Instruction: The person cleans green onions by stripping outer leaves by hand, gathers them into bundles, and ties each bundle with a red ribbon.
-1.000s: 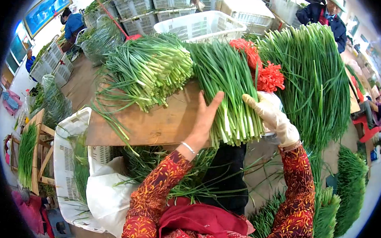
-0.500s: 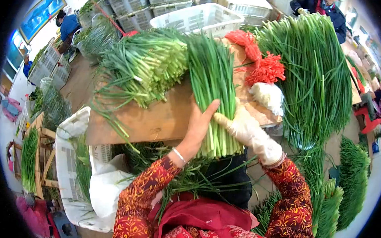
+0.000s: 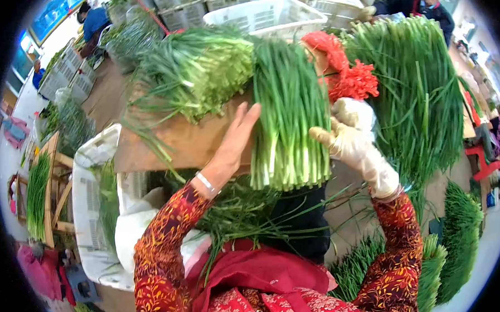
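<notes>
A bunch of garlic chives lies spread on the wooden board, cut white ends toward me. My bare left hand is at the bunch's left side, fingers extended and open. On its right side is my gloved right hand, thumb and fingers apart, near the lower stems. Neither hand wraps round the bunch; whether the fingertips press its sides is hard to tell. A larger heap of chives rests on the board's left. Beyond my right hand are a red bundle of plastic ties and a crumpled white clump.
A tall stack of chives stands at the right. White plastic crates are behind the board, and another crate is at my left. Loose leaves hang over my lap. A co-worker is across at the upper right.
My hands have moved apart from gripping the bunch, the left going left and the right going right. The bunch now lies wider and flatter.
</notes>
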The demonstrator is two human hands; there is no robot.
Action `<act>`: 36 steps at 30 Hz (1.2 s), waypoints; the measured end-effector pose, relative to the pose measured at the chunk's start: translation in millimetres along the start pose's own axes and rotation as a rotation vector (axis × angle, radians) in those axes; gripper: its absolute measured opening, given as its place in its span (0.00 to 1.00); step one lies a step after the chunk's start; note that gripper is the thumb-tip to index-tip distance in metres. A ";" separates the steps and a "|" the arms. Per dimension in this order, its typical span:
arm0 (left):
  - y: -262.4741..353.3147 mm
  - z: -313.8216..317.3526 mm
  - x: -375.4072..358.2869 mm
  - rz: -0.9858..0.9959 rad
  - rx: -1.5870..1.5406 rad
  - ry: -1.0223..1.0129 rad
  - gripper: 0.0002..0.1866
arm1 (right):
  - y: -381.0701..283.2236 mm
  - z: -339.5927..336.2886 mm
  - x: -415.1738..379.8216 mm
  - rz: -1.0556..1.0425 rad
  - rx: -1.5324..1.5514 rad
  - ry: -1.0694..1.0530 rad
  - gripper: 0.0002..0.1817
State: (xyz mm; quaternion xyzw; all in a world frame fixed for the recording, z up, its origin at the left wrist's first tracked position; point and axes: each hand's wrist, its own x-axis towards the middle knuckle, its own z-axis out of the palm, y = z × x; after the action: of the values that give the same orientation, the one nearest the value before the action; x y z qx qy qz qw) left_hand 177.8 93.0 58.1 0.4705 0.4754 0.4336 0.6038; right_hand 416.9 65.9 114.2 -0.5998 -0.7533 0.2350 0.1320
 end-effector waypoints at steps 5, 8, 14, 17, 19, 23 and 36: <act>14.5 -5.1 -14.9 0.142 0.042 0.046 0.32 | 18.1 -17.9 -9.2 0.044 -0.075 0.079 0.29; 30.1 -1.7 -16.9 0.304 0.039 0.037 0.27 | 8.8 -45.2 -2.8 0.298 0.752 0.167 0.09; 62.8 32.3 -0.5 0.548 0.243 -0.119 0.15 | 105.1 -61.3 74.8 -0.307 -0.421 0.634 0.16; 70.9 56.4 20.0 0.609 0.371 -0.227 0.15 | 119.8 -49.7 102.8 -0.281 -0.657 0.556 0.17; 72.0 71.4 35.1 0.593 0.407 -0.278 0.15 | 117.6 -48.4 109.5 -0.330 -0.651 0.513 0.12; 70.4 95.6 69.8 0.582 0.461 -0.369 0.16 | 123.9 -46.6 123.7 -0.294 -0.491 0.491 0.06; 50.6 142.5 157.6 0.839 0.889 -0.144 0.10 | 133.7 -38.1 125.8 -0.391 -0.104 0.646 0.07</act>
State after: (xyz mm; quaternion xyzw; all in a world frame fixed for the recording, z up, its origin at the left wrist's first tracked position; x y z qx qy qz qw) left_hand 341.0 232.9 96.5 0.8524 0.3429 0.3616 0.1584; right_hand 516.9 217.6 67.8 -0.4941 -0.7839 -0.0345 0.3745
